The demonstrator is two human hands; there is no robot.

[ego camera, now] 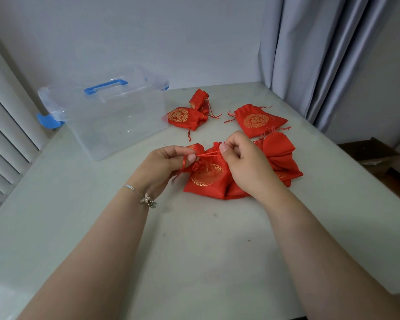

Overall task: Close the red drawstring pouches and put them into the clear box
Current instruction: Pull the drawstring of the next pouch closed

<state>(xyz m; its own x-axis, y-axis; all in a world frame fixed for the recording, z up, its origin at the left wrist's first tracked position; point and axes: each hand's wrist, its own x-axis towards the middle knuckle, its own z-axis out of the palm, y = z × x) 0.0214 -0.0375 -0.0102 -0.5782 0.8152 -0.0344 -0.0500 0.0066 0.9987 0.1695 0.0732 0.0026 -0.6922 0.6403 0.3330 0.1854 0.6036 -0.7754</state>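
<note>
A red pouch with a gold emblem (207, 179) lies on the table in front of me, its mouth gathered. My left hand (164, 166) and my right hand (245, 162) each pinch an end of its red drawstring (208, 154), which is stretched between them. Several more red pouches lie around: one behind my right hand (281, 155), one flat at the back right (259, 121), and two beside the box (183, 117) (198, 100). The clear box (116, 125) stands at the back left with nothing inside, its lid with a blue handle (105, 86) propped behind it.
The pale table (206, 239) ends at a wall behind and a grey curtain (321, 54) at the right. White slats run along the left side. A brown cardboard box (370, 153) sits on the floor past the table's right edge.
</note>
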